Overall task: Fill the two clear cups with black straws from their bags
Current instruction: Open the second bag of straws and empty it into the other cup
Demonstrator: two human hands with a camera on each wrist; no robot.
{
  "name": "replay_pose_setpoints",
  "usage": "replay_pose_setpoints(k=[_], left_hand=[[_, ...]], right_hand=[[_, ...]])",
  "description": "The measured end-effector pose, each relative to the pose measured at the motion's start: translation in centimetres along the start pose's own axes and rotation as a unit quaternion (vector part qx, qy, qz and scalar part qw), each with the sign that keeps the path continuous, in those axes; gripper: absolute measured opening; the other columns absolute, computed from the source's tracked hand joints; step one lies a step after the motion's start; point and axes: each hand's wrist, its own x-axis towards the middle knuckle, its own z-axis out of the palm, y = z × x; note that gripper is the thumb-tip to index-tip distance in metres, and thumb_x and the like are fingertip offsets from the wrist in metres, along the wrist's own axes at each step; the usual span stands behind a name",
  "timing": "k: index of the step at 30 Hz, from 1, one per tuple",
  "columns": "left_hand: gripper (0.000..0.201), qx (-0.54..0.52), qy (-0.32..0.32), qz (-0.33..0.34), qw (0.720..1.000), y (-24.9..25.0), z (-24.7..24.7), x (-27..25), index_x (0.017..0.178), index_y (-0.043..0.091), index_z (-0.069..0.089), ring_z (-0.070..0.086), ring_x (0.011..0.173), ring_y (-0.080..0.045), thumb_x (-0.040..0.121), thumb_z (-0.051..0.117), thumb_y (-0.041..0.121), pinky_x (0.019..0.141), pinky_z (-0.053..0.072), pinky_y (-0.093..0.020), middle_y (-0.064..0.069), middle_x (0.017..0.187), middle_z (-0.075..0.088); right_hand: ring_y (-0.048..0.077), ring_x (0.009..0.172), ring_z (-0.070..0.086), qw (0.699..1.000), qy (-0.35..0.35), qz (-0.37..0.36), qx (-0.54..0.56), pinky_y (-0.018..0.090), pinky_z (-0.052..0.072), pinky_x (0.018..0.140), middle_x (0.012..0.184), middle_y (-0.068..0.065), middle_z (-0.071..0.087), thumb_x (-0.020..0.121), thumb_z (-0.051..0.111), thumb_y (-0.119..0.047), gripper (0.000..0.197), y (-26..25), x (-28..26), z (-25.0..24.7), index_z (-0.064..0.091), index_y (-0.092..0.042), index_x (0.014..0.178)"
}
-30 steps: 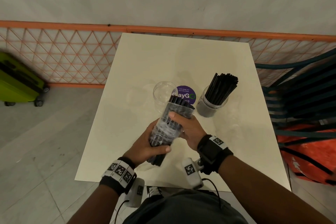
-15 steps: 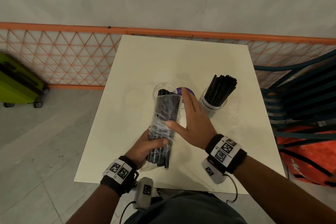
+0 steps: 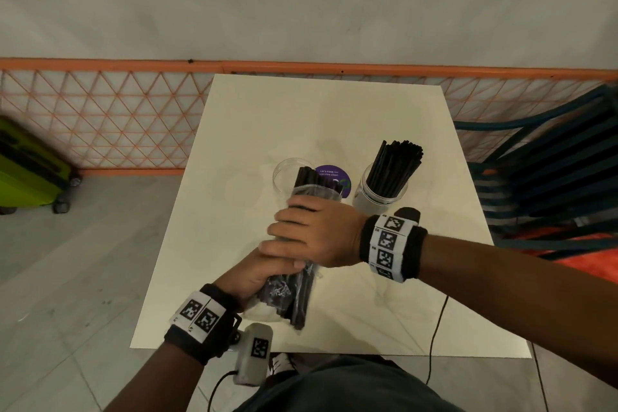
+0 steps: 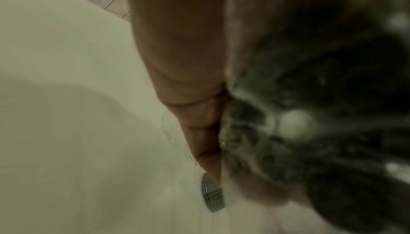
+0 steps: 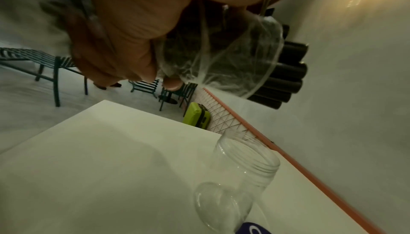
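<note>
A clear plastic bag of black straws [image 3: 302, 291] is held above the white table [image 3: 334, 117], tilted away from me. My left hand [image 3: 257, 278] grips its near end; my right hand [image 3: 311, 237] wraps over its middle. Straw tips [image 3: 317, 181] stick out of the bag's open far end, over the empty clear cup [image 3: 287, 174]. The right wrist view shows that empty cup [image 5: 241, 171] standing below the bag mouth [image 5: 233, 62] with straw ends [image 5: 288, 78] poking out. The second clear cup [image 3: 381, 197], to the right, stands full of black straws [image 3: 396, 167].
A purple round sticker [image 3: 332, 179] lies on the table between the cups. An orange lattice fence [image 3: 100, 117] runs behind the table. A lime-green suitcase [image 3: 26, 170] stands on the floor left; dark teal chairs [image 3: 551, 177] stand right.
My right hand went from flat beside the bag to wrapped over its middle. The bag's open end stays over the empty cup, with straws sliding further out.
</note>
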Motion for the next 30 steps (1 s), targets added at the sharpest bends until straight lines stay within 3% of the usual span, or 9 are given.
replay_pose_setpoints(k=[6, 9, 12, 15, 17, 20, 23, 26, 30], left_hand=[[0.042, 0.010, 0.011, 0.006, 1.000, 1.9, -0.1, -1.4, 0.103, 0.011, 0.071, 0.068, 0.101, -0.025, 0.065, 0.076, 0.028, 0.093, 0.051, -0.037, -0.012, 0.102, 0.074], [0.040, -0.035, -0.028, -0.005, 0.999, 2.9, -0.5, -2.0, 0.093, 0.019, 0.078, 0.067, 0.096, -0.020, 0.058, 0.087, 0.036, 0.088, 0.051, -0.033, -0.008, 0.095, 0.074], [0.057, -0.110, -0.028, -0.011, 0.994, 4.1, -1.4, -2.0, 0.090, 0.012, 0.080, 0.069, 0.090, -0.019, 0.055, 0.087, 0.057, 0.081, 0.054, -0.030, -0.012, 0.095, 0.072], [0.086, -0.190, -0.082, 0.029, 0.978, 6.9, -1.7, -1.9, 0.112, -0.001, 0.070, 0.069, 0.104, -0.024, 0.082, 0.043, 0.075, 0.085, 0.057, -0.032, -0.019, 0.114, 0.070], [0.110, -0.130, -0.056, 0.020, 0.990, 8.7, -2.0, -1.4, 0.117, 0.005, 0.070, 0.071, 0.098, -0.030, 0.075, 0.008, 0.086, 0.077, 0.059, -0.035, -0.019, 0.116, 0.072], [0.116, -0.055, 0.007, 0.011, 0.998, 10.5, -2.7, 0.2, 0.127, 0.015, 0.064, 0.072, 0.077, -0.031, 0.068, -0.003, 0.091, 0.067, 0.055, -0.035, -0.014, 0.114, 0.073], [0.103, 0.053, 0.063, 0.040, 0.996, 12.3, -2.0, 2.7, 0.128, 0.024, 0.063, 0.066, 0.070, -0.020, 0.076, -0.001, 0.086, 0.061, 0.045, -0.032, -0.005, 0.118, 0.072], [0.081, 0.176, 0.108, 0.089, 0.974, 13.6, -1.2, 5.2, 0.137, 0.030, 0.055, 0.063, 0.075, -0.015, 0.085, 0.013, 0.076, 0.063, 0.043, -0.029, 0.002, 0.122, 0.067], [0.041, 0.302, 0.218, 0.160, 0.914, 13.2, -2.2, 5.7, 0.123, 0.037, 0.060, 0.065, 0.069, -0.010, 0.092, 0.048, 0.060, 0.064, 0.044, -0.026, 0.007, 0.104, 0.066]], right_hand=[[0.029, 0.090, 0.063, 0.997, 0.050, 0.031, 0.049, 0.043, 0.047, 0.086, 0.102, 0.006, 0.069, 0.095, 0.044, -0.015, 0.029, 0.1, 1.0, 0.3, 0.066, -0.011, 0.113], [0.027, 0.091, 0.063, 0.995, 0.070, 0.043, 0.052, 0.041, 0.047, 0.086, 0.105, 0.003, 0.070, 0.094, 0.045, -0.020, 0.030, 0.5, 1.4, 0.3, 0.068, -0.014, 0.111], [0.026, 0.091, 0.064, 0.990, 0.098, 0.073, 0.067, 0.040, 0.046, 0.085, 0.104, 0.000, 0.071, 0.088, 0.055, -0.031, 0.028, 0.9, 2.2, -0.1, 0.067, -0.019, 0.110], [0.025, 0.091, 0.065, 0.972, 0.120, 0.170, 0.110, 0.038, 0.044, 0.084, 0.100, -0.002, 0.071, 0.079, 0.064, -0.049, 0.041, 1.9, 3.0, -0.6, 0.063, -0.023, 0.111], [0.024, 0.088, 0.066, 0.945, 0.133, 0.253, 0.156, 0.039, 0.048, 0.086, 0.096, -0.003, 0.072, 0.065, 0.077, -0.053, 0.056, 2.7, 3.3, -1.1, 0.062, -0.023, 0.110], [0.028, 0.083, 0.069, 0.842, 0.200, 0.431, 0.254, 0.044, 0.057, 0.074, 0.094, 0.002, 0.073, 0.056, 0.087, -0.040, 0.064, 4.4, 3.6, -1.5, 0.061, -0.019, 0.111], [0.007, 0.086, 0.070, 0.643, 0.294, 0.592, 0.386, 0.033, 0.060, 0.077, 0.096, -0.006, 0.071, 0.063, 0.084, -0.042, 0.059, 6.9, 3.8, -1.2, 0.058, -0.022, 0.111], [0.003, 0.087, 0.069, 0.499, 0.419, 0.588, 0.480, 0.026, 0.057, 0.078, 0.099, -0.007, 0.070, 0.069, 0.085, -0.017, 0.043, 8.9, 3.3, -0.6, 0.060, -0.025, 0.104], [0.019, 0.092, 0.070, 0.407, 0.485, 0.581, 0.511, 0.043, 0.057, 0.087, 0.101, 0.001, 0.072, 0.069, 0.083, -0.008, 0.041, 10.3, 3.3, 1.0, 0.062, -0.026, 0.100]])
